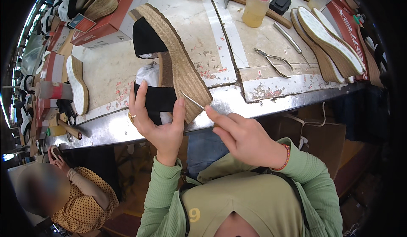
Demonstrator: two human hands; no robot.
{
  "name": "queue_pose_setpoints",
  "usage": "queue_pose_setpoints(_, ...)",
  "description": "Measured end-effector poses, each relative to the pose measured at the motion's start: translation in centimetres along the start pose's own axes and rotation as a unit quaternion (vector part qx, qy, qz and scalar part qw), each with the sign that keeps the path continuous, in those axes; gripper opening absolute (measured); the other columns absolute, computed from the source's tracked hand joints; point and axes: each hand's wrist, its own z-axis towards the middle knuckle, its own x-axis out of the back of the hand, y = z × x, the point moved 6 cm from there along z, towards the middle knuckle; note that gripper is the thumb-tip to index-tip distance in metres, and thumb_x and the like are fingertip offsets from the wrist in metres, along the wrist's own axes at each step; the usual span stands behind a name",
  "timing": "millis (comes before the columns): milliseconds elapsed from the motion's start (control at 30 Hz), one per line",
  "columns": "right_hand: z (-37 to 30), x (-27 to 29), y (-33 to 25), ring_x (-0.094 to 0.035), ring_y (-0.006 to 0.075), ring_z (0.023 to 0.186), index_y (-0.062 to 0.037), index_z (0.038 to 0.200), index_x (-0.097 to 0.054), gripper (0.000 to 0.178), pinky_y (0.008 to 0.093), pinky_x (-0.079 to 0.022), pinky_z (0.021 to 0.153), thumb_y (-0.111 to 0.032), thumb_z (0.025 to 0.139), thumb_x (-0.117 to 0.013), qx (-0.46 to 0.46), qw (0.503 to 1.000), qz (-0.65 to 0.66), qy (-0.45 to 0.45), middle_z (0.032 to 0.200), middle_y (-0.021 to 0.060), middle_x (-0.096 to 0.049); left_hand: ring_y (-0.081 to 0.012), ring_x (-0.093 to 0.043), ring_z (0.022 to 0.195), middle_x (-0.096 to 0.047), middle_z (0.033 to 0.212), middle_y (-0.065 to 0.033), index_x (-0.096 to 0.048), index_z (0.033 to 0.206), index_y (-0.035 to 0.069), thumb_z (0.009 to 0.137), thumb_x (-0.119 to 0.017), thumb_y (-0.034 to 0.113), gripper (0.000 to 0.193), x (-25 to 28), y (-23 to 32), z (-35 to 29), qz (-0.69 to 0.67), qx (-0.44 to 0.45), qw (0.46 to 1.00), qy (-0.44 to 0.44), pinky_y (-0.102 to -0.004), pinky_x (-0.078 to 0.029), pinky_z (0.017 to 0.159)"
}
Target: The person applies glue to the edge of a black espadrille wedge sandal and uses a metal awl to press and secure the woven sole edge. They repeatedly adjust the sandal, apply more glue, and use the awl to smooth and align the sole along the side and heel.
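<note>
A wedge sandal (180, 54) lies on its side over the table's front edge. Its wedge is wrapped in braided tan rope, with black fabric straps and white stuffing paper inside. My left hand (159, 129) grips it at the near black strap (160, 99), fingers behind and thumb on the rope edge. In my right hand (250, 139) is a thin, pointed metal tool (194, 101), pinched in the fingers. The tool's tip touches the braided side where strap and wedge meet, close to my left thumb. Its handle end is hidden in my right hand.
Pliers (273, 62), a slim metal-handled pick (292, 41), a hammer (254, 5) and a pink-capped bottle (256, 8) lie beyond my right hand. White-topped wedge soles (328, 42) rest far right; another sole (77, 84) stands left, near a red shoe box (114, 22). A co-worker (85, 190) sits lower left.
</note>
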Motion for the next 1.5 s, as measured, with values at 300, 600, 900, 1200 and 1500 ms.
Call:
queue_pose_setpoints(300, -0.4, 0.0, 1.2, -0.051, 0.0078, 0.058, -0.0033, 0.143, -0.050, 0.040, 0.0265, -0.046, 0.055, -0.017, 0.105, -0.048, -0.168, 0.904, 0.388, -0.058, 0.076, 0.0009, -0.057, -0.0381, -0.051, 0.128, -0.048, 0.140, -0.0257, -0.055, 0.134, 0.005, 0.069, -0.085, 0.014, 0.073, 0.0, -0.1, -0.1, -0.001, 0.003, 1.000, 0.019, -0.0458, -0.041, 0.105)
queue_pose_setpoints(600, 0.7, 0.1, 0.3, -0.050, 0.0072, 0.058, -0.0036, 0.143, -0.051, 0.039, 0.0249, -0.045, 0.056, -0.012, 0.105, -0.047, -0.098, 0.958, 0.266, -0.045, 0.075, 0.0047, -0.058, -0.0374, -0.053, 0.126, -0.049, 0.140, -0.0250, -0.056, 0.133, 0.005, 0.067, -0.086, 0.015, 0.073, 0.0, 0.0, -0.1, 0.007, 0.002, 1.000, 0.025, -0.0454, -0.043, 0.103)
queue_pose_setpoints(900, 1.7, 2.5, -1.0, -0.051, 0.0196, 0.058, 0.0008, 0.137, -0.054, 0.039, 0.0304, -0.047, 0.062, -0.005, 0.099, -0.054, -0.066, 0.990, 0.105, -0.067, 0.072, 0.0166, -0.057, -0.0364, -0.057, 0.121, -0.051, 0.138, -0.0257, -0.058, 0.132, 0.005, 0.066, -0.087, 0.015, 0.073, 0.0, -0.1, 0.0, -0.017, 0.010, 1.000, 0.022, -0.0437, -0.046, 0.098)
queue_pose_setpoints(1200, 0.7, 1.8, -0.3, -0.048, 0.0055, 0.056, -0.0043, 0.142, -0.053, 0.039, 0.0253, -0.043, 0.054, -0.014, 0.105, -0.048, -0.113, 0.968, 0.211, -0.082, 0.068, 0.0015, -0.054, -0.0381, -0.058, 0.120, -0.051, 0.139, -0.0261, -0.058, 0.132, 0.005, 0.067, -0.084, 0.017, 0.071, 0.2, 0.1, 0.1, 0.023, -0.020, 0.999, 0.027, -0.0445, -0.046, 0.097)
queue_pose_setpoints(1500, 0.1, -0.2, 1.6, -0.046, 0.0079, 0.057, -0.0045, 0.142, -0.053, 0.039, 0.0259, -0.043, 0.057, -0.017, 0.105, -0.049, -0.222, 0.896, 0.370, -0.103, 0.071, 0.0017, -0.054, -0.0390, -0.057, 0.121, -0.052, 0.137, -0.0264, -0.057, 0.134, 0.004, 0.070, -0.082, 0.018, 0.070, 0.2, -0.2, 0.1, -0.003, -0.016, 1.000, 0.015, -0.0455, -0.045, 0.098)
